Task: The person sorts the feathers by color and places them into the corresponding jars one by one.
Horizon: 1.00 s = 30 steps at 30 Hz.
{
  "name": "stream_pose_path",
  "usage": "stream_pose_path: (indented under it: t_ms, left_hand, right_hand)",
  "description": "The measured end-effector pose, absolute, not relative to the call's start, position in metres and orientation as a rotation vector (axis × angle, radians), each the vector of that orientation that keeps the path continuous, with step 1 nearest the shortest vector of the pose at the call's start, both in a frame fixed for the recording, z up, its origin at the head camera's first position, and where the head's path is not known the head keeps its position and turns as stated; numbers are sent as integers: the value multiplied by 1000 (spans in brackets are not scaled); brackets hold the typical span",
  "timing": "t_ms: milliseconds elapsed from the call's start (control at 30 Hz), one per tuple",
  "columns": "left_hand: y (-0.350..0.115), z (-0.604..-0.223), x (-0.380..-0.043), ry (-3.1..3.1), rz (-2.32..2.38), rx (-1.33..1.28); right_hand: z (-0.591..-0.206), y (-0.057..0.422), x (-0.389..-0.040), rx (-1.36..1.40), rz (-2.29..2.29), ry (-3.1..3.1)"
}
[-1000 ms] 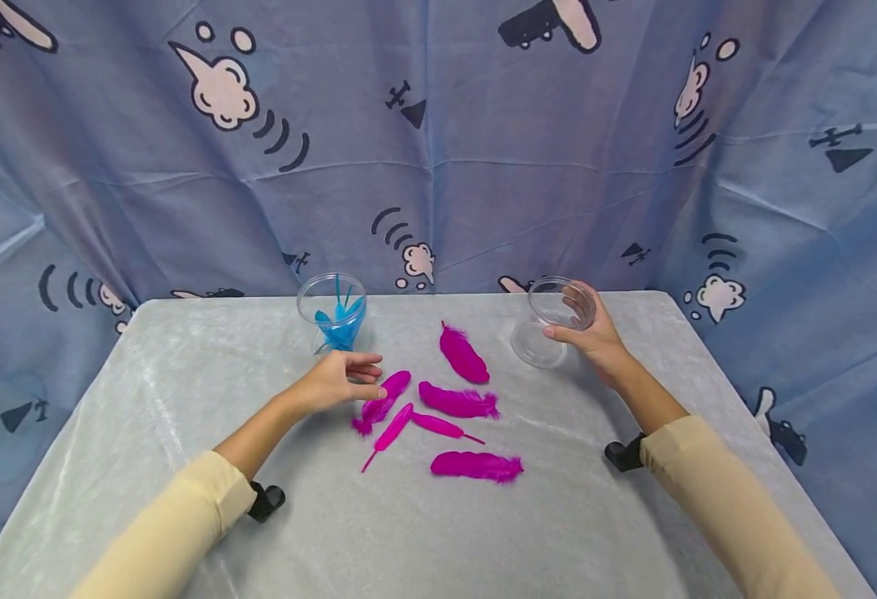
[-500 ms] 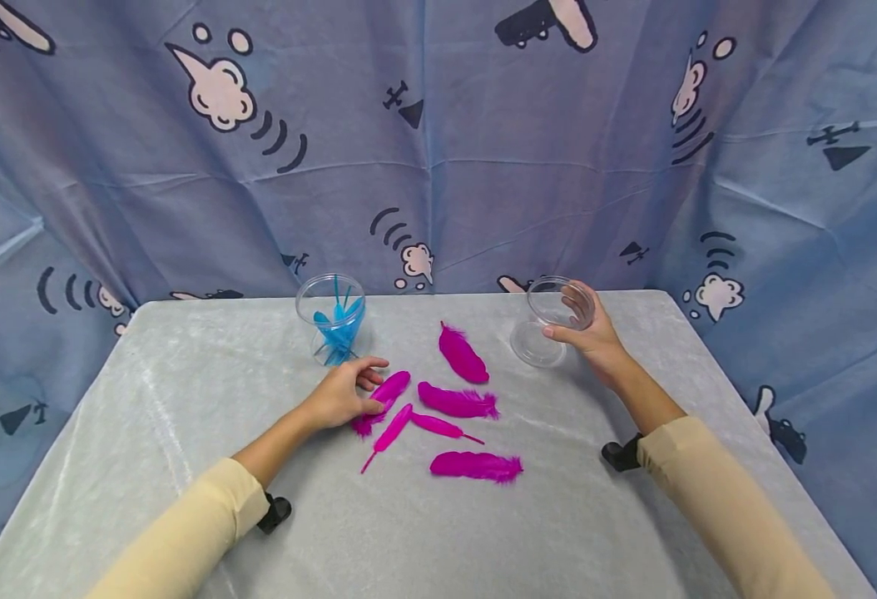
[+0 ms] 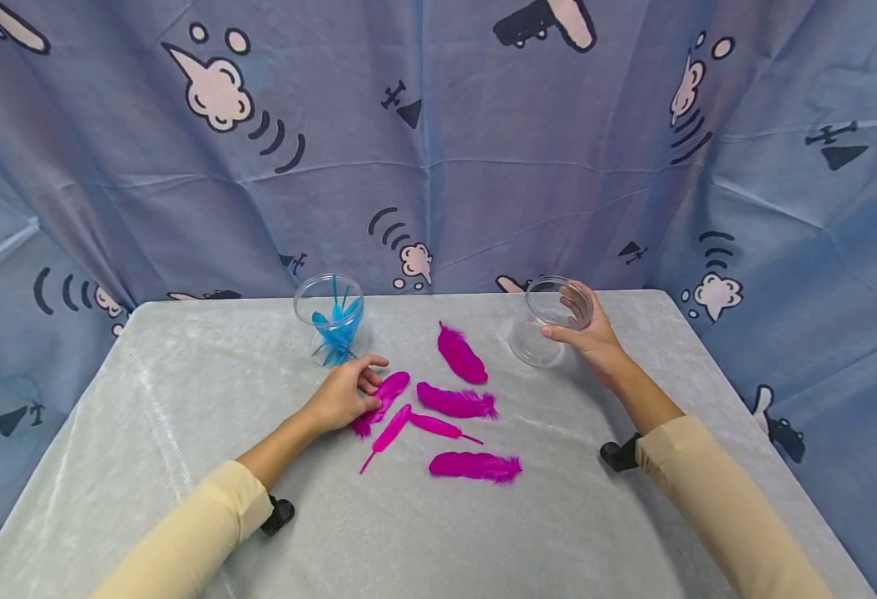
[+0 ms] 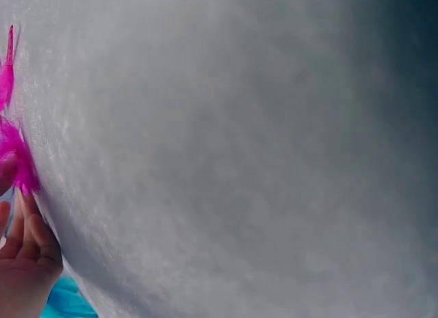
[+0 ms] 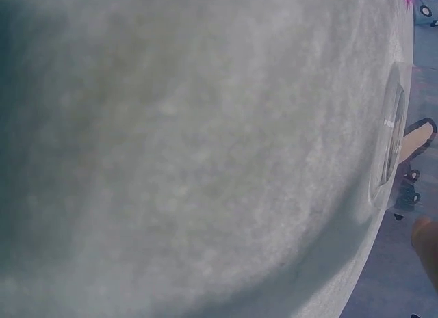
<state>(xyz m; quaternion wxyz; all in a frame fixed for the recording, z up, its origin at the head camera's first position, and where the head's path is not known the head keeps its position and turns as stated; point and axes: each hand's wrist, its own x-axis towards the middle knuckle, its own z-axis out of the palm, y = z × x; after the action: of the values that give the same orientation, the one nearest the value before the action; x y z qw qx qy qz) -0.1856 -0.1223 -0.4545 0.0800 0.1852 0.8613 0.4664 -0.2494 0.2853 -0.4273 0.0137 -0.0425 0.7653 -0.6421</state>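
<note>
My left hand (image 3: 339, 398) is over a magenta feather (image 3: 395, 384) on the table, its thumb and fingers pinching the feather near its fluffy end. That fluffy end (image 4: 26, 171) shows between thumb and fingers in the left wrist view. My right hand (image 3: 592, 337) holds a clear plastic cup (image 3: 536, 345), thumb in front and fingers behind. This cup stands upright on the table with no feathers visible inside. Just beyond the left hand stands another clear cup (image 3: 302, 316), with several blue feathers (image 3: 339, 331) in it.
More magenta feathers lie between the hands: one at the back (image 3: 461, 353), one in the middle (image 3: 457, 401), two thin ones (image 3: 391, 429) (image 3: 437, 426), and one nearest the front (image 3: 474, 466). A pale cloth covers the table (image 3: 438, 541). Behind it hangs a blue printed curtain (image 3: 483, 208).
My left hand has come down and slightly toward me onto the magenta feather, its fingers drawing in around it. The right hand and its cup have stayed put.
</note>
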Motion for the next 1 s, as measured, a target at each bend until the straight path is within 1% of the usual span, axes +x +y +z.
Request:
stream_pose_path:
  t_ms: [467,1000]
  left_hand:
    - [-119,-441,-194,2513,1521,498]
    - [-81,-392,-214,2501,1772,434]
  right_hand:
    - [-422,282,-248,-127,-2043,2346]
    - [-425,283,-248,-119,-2032,2351]
